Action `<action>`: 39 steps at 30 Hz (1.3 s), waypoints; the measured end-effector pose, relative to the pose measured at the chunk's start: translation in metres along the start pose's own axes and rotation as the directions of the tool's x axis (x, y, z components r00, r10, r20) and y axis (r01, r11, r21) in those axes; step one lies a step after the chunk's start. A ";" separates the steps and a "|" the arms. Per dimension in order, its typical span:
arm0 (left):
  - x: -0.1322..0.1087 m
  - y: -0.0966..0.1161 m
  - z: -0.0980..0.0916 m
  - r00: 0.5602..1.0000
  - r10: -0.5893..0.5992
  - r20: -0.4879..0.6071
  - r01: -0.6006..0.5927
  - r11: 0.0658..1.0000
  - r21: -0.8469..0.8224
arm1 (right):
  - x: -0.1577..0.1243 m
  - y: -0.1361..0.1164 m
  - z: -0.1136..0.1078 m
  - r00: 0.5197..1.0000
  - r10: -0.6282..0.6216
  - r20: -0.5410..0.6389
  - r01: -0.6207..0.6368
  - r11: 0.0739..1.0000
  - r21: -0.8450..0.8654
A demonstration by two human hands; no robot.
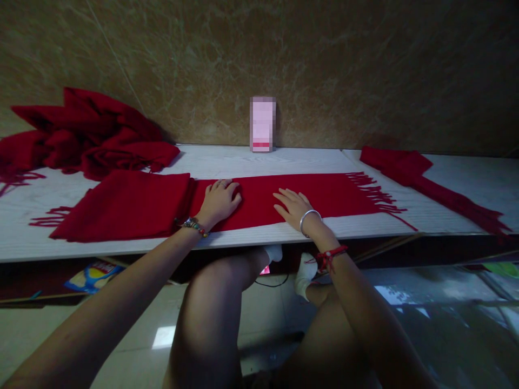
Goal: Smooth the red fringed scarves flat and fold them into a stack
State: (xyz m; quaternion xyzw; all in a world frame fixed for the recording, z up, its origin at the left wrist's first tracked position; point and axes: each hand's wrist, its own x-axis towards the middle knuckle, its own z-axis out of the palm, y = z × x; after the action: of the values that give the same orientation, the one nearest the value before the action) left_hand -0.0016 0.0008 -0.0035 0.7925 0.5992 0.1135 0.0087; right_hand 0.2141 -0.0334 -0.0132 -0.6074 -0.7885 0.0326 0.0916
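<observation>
A red scarf (pixel 259 197) with a fringed right end stretches along the white bench in front of me. Its left part is folded into a thick layered section, with fringe poking out at the far left. My left hand (pixel 219 201) lies palm down on the scarf, just right of the folded edge, fingers spread and slightly bent. Resting on the flat stretch nearer the fringe is my right hand (pixel 295 208), its fingers stretched out. Neither hand grips the cloth. What is under the palms is hidden.
A crumpled heap of red scarves (pixel 89 135) sits at the back left. Another red scarf (pixel 425 183) lies loosely at the right. A phone-shaped object (pixel 263 124), blurred out, leans on the brown marbled wall (pixel 324 70). Beneath the white bench top (pixel 227 162) lies a colourful package (pixel 93 276).
</observation>
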 end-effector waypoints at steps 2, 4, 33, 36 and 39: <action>0.000 0.000 0.000 1.000 0.001 0.002 -0.001 1.000 0.000 | 0.000 0.000 0.000 1.000 -0.001 0.005 0.001 1.000 0.000; -0.001 0.001 -0.001 1.000 -0.002 0.007 0.002 1.000 0.004 | 0.000 -0.001 -0.001 1.000 0.003 0.014 -0.003 1.000 -0.003; -0.013 0.003 -0.009 0.973 -0.150 0.176 0.139 0.988 0.073 | 0.020 0.025 -0.014 0.957 0.281 0.079 -0.271 0.956 -0.113; -0.017 0.007 -0.009 0.961 -0.214 0.174 0.200 0.975 0.092 | 0.020 0.011 -0.010 0.969 0.244 0.043 -0.241 0.968 -0.063; -0.019 0.010 -0.009 0.959 -0.227 0.167 0.213 0.972 0.098 | 0.022 -0.017 -0.001 0.997 0.043 0.063 -0.042 0.999 -0.007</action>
State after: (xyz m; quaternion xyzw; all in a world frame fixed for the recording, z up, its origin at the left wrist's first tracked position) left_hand 0.0011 -0.0210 0.0032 0.7274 0.6846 0.0173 0.0432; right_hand 0.1923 -0.0169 -0.0070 -0.6229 -0.7780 0.0515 0.0643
